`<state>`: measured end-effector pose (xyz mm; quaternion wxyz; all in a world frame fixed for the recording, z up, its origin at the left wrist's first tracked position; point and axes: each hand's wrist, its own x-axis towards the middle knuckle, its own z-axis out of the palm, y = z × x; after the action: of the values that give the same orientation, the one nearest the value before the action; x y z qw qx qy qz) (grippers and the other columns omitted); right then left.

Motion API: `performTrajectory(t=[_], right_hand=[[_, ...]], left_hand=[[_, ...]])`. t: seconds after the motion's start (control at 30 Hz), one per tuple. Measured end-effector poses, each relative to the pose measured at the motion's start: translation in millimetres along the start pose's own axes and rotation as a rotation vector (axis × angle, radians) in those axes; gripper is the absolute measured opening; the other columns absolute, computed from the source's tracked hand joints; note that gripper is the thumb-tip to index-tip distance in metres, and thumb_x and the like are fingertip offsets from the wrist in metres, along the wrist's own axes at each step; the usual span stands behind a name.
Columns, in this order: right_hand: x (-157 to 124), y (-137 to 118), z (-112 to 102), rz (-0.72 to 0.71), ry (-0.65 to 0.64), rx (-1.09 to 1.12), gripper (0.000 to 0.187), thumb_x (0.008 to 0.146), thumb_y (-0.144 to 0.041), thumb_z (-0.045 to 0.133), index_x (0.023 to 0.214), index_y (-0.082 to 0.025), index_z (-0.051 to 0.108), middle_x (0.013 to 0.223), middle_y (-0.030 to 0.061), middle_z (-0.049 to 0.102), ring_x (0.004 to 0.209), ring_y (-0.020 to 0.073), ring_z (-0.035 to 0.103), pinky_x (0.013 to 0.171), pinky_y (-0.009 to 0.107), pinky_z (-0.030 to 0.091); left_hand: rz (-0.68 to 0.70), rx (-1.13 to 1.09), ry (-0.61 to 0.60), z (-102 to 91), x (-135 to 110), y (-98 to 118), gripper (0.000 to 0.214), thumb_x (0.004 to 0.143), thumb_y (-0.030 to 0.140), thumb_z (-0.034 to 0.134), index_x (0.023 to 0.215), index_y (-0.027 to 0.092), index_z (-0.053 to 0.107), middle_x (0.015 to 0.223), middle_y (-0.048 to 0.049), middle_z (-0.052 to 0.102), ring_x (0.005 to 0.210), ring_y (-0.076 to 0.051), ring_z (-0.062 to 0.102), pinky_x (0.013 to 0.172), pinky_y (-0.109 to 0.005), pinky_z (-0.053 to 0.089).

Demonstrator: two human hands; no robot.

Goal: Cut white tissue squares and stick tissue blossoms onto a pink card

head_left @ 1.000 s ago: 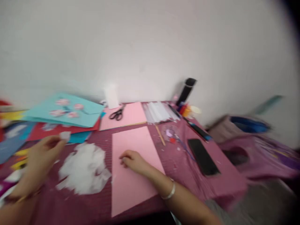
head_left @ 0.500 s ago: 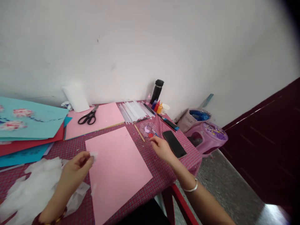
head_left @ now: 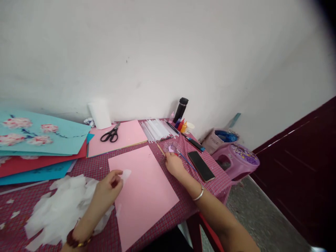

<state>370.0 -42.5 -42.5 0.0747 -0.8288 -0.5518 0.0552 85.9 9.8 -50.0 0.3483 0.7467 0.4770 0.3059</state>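
In the head view, a small, thin, white paper scrap (head_left: 127,174) is pinched by its edge in the left hand (head_left: 109,184), perhaps to keep it flat, over a big pink paper sheet (head_left: 147,197). A clear, round plastic paint tray (head_left: 166,145), with a lilac patch (head_left: 171,148) inside, is partly hidden by the bent right hand (head_left: 174,165); whether anything is gripped there cannot be told. A shiny blue thing (head_left: 225,137) is held in a pale pink bag (head_left: 210,138).
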Motion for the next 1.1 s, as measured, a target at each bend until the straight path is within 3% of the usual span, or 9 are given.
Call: performTrajectory(t=[0.2,0.33,0.43,0.53,0.63,0.73,0.87,0.97,1.1], right_hand=[[-16,11,-4,-0.054,-0.115,-0.011,0.036,0.075,-0.009,0.048,0.11,-0.015,0.052,0.094,0.012,0.066,0.083,0.0241,0.064,0.069,0.03,0.04],[-30,21,-8,-0.099,-0.125,0.041,0.039,0.075,-0.009,0.043,0.113,-0.014,0.053,0.078,0.0085,0.066,0.068,0.0222,0.062,0.061,0.03,0.037],[-38,26,-19,-0.168,-0.053,0.29,0.052,0.074,-0.011,0.042,0.126,-0.016,0.048,0.069,0.0013,0.06,0.06,0.0176,0.055,0.059,0.027,0.036],[-40,23,-35,-0.22,-0.021,0.623,0.058,0.073,-0.014,0.044,0.131,-0.021,0.047,0.061,-0.0049,0.052,0.051,0.0127,0.044,0.053,0.024,0.034],[-35,13,-50,-0.223,-0.086,0.875,0.041,0.073,-0.017,0.047,0.112,-0.02,0.062,0.055,-0.0055,0.049,0.046,0.011,0.041,0.049,0.024,0.034],[-26,-1,-60,-0.245,-0.253,1.118,0.023,0.079,-0.027,0.05,0.092,-0.018,0.067,0.066,0.0024,0.065,0.059,0.0158,0.058,0.059,0.028,0.045],[-11,-26,-67,-0.421,-0.484,1.327,0.032,0.081,-0.035,0.057,0.111,-0.023,0.059,0.114,0.0111,0.066,0.102,0.0238,0.062,0.086,0.04,0.047],[6,-44,-65,-0.41,-0.362,1.404,0.022,0.082,-0.034,0.059,0.101,-0.024,0.06,0.107,0.0084,0.069,0.101,0.0206,0.063,0.088,0.038,0.046],[33,-60,-59,-0.349,-0.149,1.316,0.025,0.085,-0.04,0.052,0.093,-0.019,0.062,0.062,0.0005,0.064,0.056,0.0137,0.059,0.059,0.028,0.048]], left_hand=[[-0.062,-0.136,-0.029,1.4,-3,4,0.019,0.072,0.033,0.05,0.082,0.019,0.057,0.06,0.0019,0.059,0.059,-0.016,0.056,0.056,-0.025,0.042],[-0.085,-0.146,0.024,-14.2,-1,3,0.016,0.072,0.032,0.05,0.075,0.019,0.058,0.063,0.0006,0.06,0.062,-0.016,0.056,0.058,-0.025,0.042],[-0.091,-0.096,0.107,-38.4,4,6,0.013,0.071,0.029,0.05,0.073,0.019,0.058,0.069,0.0001,0.062,0.067,-0.016,0.056,0.064,-0.026,0.043],[-0.099,-0.08,0.089,-59.8,14,14,0.007,0.069,0.025,0.05,0.067,0.018,0.053,0.06,0.0028,0.054,0.059,-0.013,0.051,0.055,-0.023,0.039],[-0.183,-0.239,-0.012,-66.9,27,25,0.009,0.064,0.024,0.051,0.071,0.018,0.052,0.055,0.0048,0.049,0.049,-0.009,0.044,0.047,-0.021,0.035],[-0.271,-0.449,-0.121,-61.9,41,31,0.021,0.061,0.023,0.053,0.081,0.017,0.056,0.062,0.0033,0.054,0.05,-0.008,0.045,0.046,-0.019,0.036],[-0.325,-0.539,-0.171,-51.9,59,28,0.013,0.066,0.025,0.057,0.074,0.016,0.057,0.062,0.0028,0.054,0.05,-0.007,0.046,0.047,-0.018,0.036],[-0.336,-0.517,-0.199,-46.4,74,26,0.018,0.069,0.033,0.059,0.071,0.015,0.057,0.063,0.0009,0.055,0.052,-0.008,0.048,0.049,-0.019,0.038],[-0.331,-0.353,-0.241,-42.0,93,26,0.023,0.072,0.039,0.056,0.066,0.016,0.055,0.059,0.0005,0.054,0.049,-0.009,0.046,0.047,-0.02,0.036]])
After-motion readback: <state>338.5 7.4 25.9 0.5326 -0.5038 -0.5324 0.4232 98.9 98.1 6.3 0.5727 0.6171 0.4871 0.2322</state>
